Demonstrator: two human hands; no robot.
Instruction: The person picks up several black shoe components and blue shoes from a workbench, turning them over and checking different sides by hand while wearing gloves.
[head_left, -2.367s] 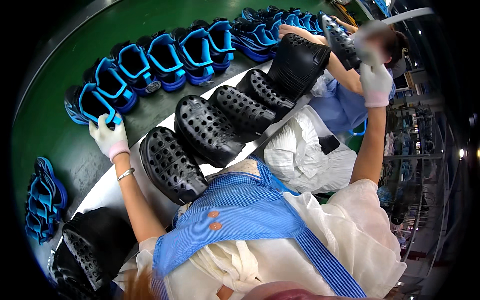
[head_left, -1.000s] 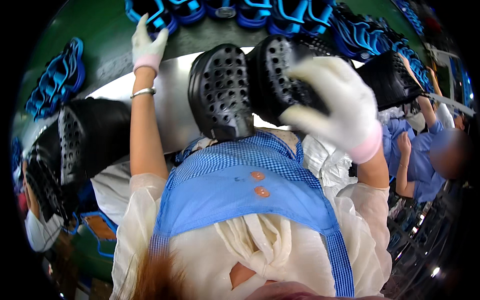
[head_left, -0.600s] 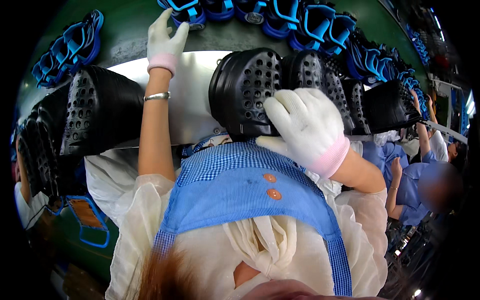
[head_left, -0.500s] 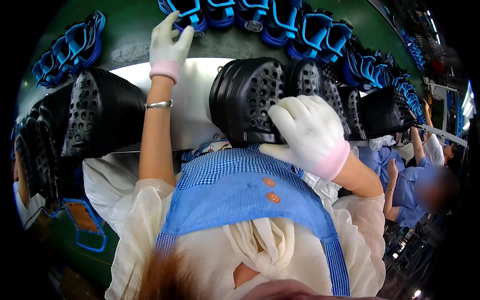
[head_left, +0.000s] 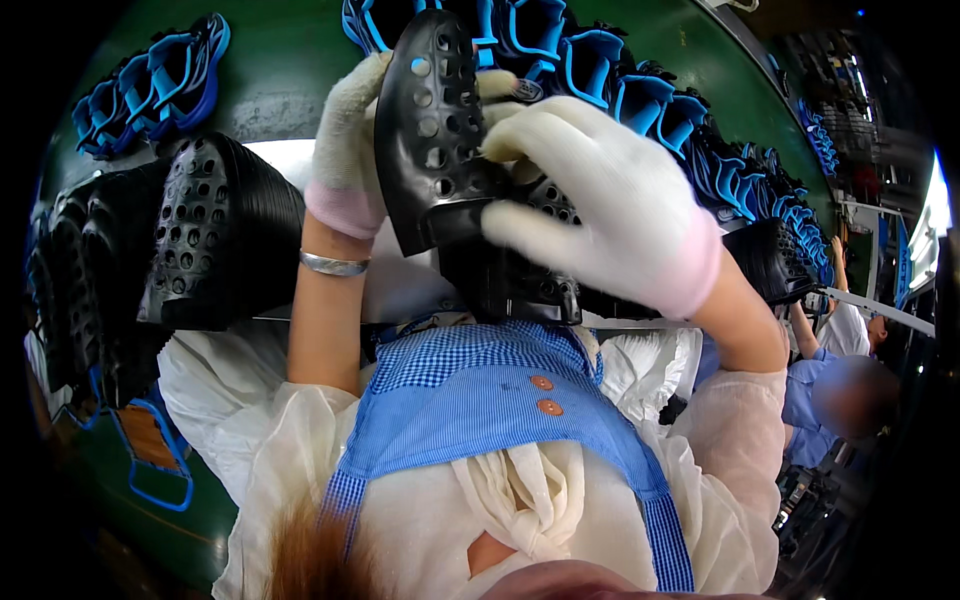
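Upright above the bench stands a black plastic toe-shaped shell (head_left: 432,130) dotted with round holes, held up between my gloved hands. My left hand (head_left: 345,150) is closed around its left and back side, its fingertips partly showing past the right edge. My right hand (head_left: 610,200), slightly blurred, has its fingers curled and its thumb against the shell's right edge. Below them, similar black shells (head_left: 510,285) stand nested, partly covered by my right hand. At the left is a tightly nested stack of black perforated shells (head_left: 215,235).
Blue-and-black shoes (head_left: 590,70) line the green surface (head_left: 280,90) beyond the bench, with another group of shoes (head_left: 160,85) at far left. More black shells (head_left: 770,260) are at right. A blue-framed stool (head_left: 155,440) stands lower left; a co-worker (head_left: 815,400) is at the right.
My left hand has come right and closed on a black shell. My right hand has moved up from the nested shells, and one shell is now raised between both hands.
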